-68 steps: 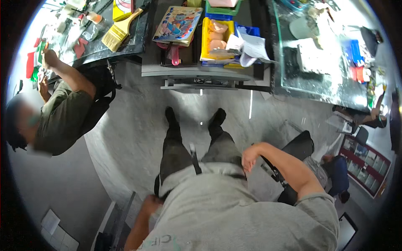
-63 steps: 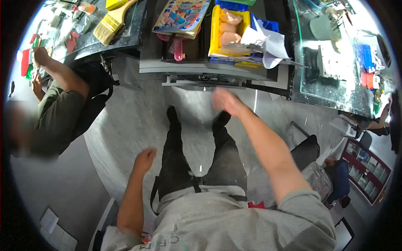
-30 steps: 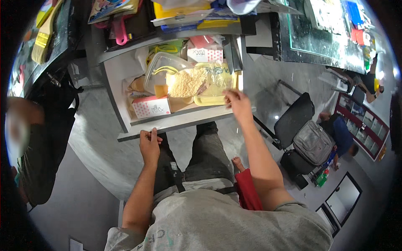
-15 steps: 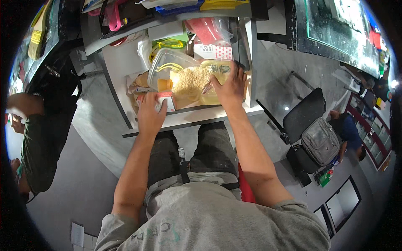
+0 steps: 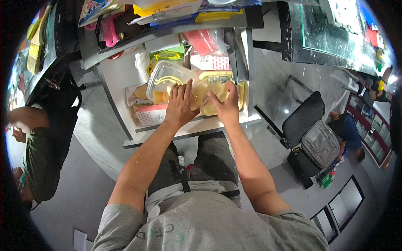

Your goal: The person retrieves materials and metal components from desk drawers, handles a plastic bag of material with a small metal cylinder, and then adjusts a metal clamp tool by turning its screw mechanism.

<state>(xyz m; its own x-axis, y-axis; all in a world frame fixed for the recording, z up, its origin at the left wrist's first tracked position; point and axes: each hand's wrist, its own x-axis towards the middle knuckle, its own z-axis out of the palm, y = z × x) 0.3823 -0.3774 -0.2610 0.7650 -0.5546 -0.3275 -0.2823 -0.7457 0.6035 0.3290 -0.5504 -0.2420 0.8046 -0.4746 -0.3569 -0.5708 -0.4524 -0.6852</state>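
My left hand [image 5: 181,102] lies with fingers stretched over the middle of an open drawer [image 5: 159,133], on or beside a yellowish see-through package, mostly hidden. My right hand [image 5: 227,103], its thumb and fingers apart, rests over a yellow translucent tub [image 5: 211,109] at the drawer's right. What lies under its palm is hidden. Behind my left hand sits a clear plastic container [image 5: 161,75] with a yellow strip in it. An orange-yellow cap-like piece [image 5: 159,97] is by my left fingertips. A red and white box [image 5: 150,114] lies at the drawer's front left.
Toward the back of the drawer are a white box with red dots [image 5: 209,62], a bagged red item [image 5: 201,42] and yellow-green packets [image 5: 167,54]. Papers and folders [image 5: 167,10] cover the desk above. At right stands a chair [image 5: 303,113] with a grey bag; people are at both sides.
My left hand has left the red and white box and moved right. The pale crumbly heap between my hands is now mostly out of sight. My right hand has shifted slightly nearer.
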